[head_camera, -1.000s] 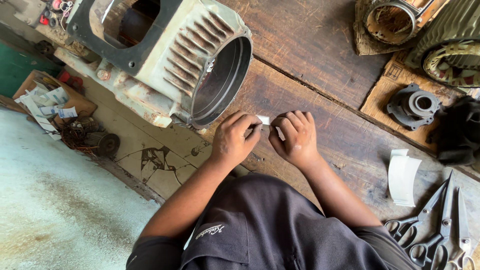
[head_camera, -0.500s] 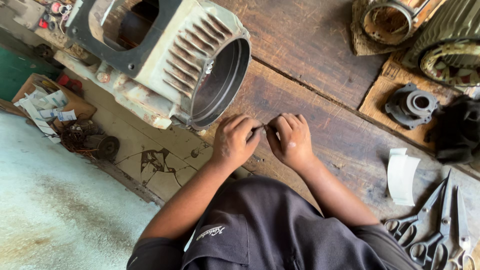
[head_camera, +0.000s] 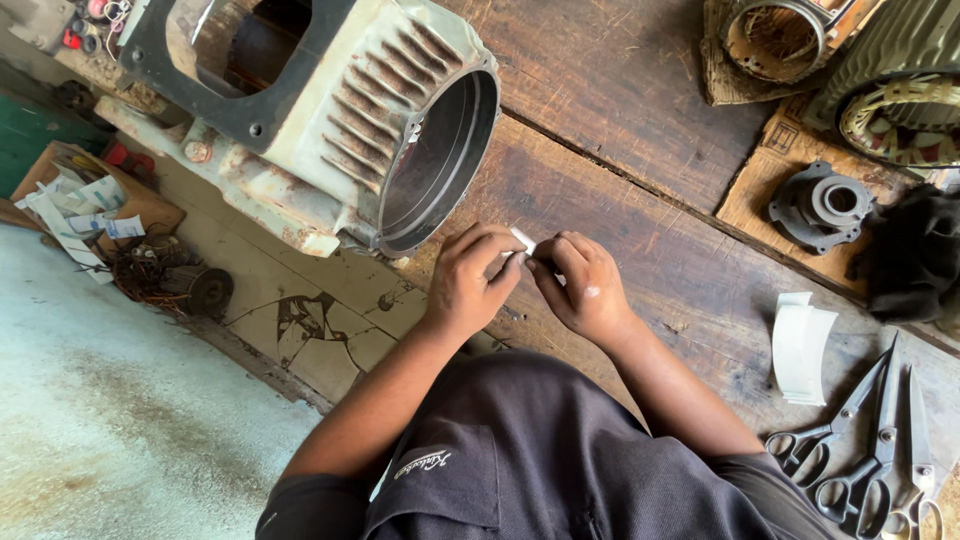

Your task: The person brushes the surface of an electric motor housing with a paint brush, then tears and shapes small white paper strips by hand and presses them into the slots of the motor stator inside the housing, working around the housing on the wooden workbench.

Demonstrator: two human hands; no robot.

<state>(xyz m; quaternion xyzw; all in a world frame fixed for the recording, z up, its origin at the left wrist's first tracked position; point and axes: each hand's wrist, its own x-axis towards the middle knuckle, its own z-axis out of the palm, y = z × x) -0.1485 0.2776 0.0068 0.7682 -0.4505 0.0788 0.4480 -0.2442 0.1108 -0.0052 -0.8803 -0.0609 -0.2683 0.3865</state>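
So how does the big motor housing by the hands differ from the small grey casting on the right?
The motor housing is large, pale and rusty, lying on its side with its open round mouth toward the hands. The grey casting is far smaller, dark grey, and sits flat on a board with its bore facing up. The housing has ribbed fins along its side; the casting has none visible. Both are round, hollow metal parts.

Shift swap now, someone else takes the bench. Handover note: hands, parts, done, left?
Left hand: pinching a small white strip from its side.
Right hand: fingertips on the same strip; both hands meet over the wooden bench.
Parts: empty motor housing lies on its side just beyond the hands, open end toward them. Stack of white sheets and scissors to the right.
Done: strip in hand.
Left: strip is not yet in the housing; bore looks bare.
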